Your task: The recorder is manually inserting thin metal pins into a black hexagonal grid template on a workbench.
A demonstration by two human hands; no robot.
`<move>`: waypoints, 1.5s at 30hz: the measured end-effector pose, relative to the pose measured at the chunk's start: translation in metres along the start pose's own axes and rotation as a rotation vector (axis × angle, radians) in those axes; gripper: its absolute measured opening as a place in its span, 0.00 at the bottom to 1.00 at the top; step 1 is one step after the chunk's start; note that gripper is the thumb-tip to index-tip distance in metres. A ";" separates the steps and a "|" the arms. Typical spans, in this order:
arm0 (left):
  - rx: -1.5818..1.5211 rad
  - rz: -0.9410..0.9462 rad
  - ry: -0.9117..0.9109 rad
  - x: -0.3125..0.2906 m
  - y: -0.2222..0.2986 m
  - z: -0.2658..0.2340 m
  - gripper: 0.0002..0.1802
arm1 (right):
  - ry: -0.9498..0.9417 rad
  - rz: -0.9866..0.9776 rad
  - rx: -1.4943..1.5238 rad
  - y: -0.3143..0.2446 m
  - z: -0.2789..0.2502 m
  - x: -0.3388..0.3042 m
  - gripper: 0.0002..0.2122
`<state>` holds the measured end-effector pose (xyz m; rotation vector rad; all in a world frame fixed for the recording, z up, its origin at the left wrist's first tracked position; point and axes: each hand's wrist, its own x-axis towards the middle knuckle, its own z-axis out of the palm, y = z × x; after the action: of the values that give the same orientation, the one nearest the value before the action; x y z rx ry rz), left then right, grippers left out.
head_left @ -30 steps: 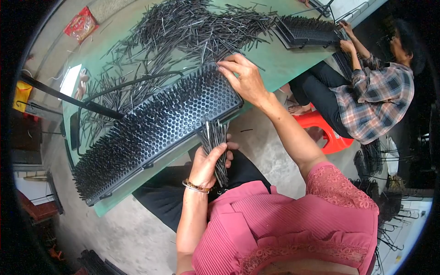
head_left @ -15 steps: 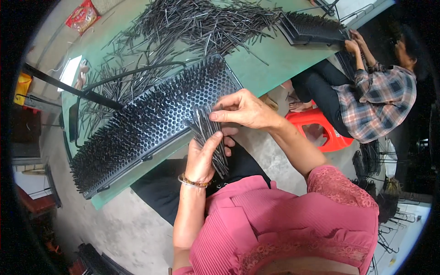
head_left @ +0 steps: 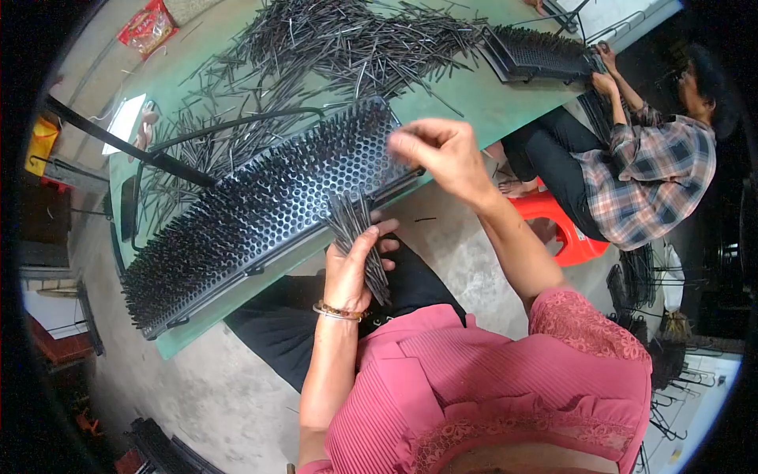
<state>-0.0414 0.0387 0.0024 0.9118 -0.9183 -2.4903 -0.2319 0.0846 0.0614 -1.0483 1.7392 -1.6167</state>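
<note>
My left hand [head_left: 347, 272] is closed around a fanned bundle of thin dark sticks [head_left: 357, 237], just in front of a long black perforated rack [head_left: 304, 193]. Many short dark sticks stand upright in the rack's holes, densest at its left end and along the far side; a band of bare holes shows on the near side. Over the rack's right end hovers my right hand [head_left: 448, 158], thumb and fingers drawn together and slightly blurred. Whatever it pinches, if anything, is too small to make out.
A big heap of loose dark sticks [head_left: 355, 39] covers the far part of the green table [head_left: 474, 103]. To the right, a co-worker [head_left: 647, 174] handles a similar rack [head_left: 537, 54] near a red plastic stool [head_left: 560, 229]. A black bar [head_left: 126, 146] crosses at left.
My right hand has left the bundle and moved up and right to the rack's right end. My left hand keeps its hold nearly in place. A small dark stick now shows against the floor.
</note>
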 end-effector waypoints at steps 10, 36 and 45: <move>0.014 -0.035 -0.033 0.000 -0.003 0.002 0.19 | 0.248 -0.360 -0.257 0.024 0.021 0.039 0.07; 0.019 -0.064 -0.071 -0.002 -0.002 -0.002 0.19 | 0.022 -0.683 -0.677 0.034 0.021 0.048 0.08; 0.035 -0.066 -0.082 -0.001 -0.003 -0.001 0.19 | 0.044 -0.663 -0.577 0.039 0.023 0.046 0.08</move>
<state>-0.0406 0.0408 0.0004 0.8699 -0.9756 -2.5922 -0.2458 0.0324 0.0253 -2.0461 2.0807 -1.5048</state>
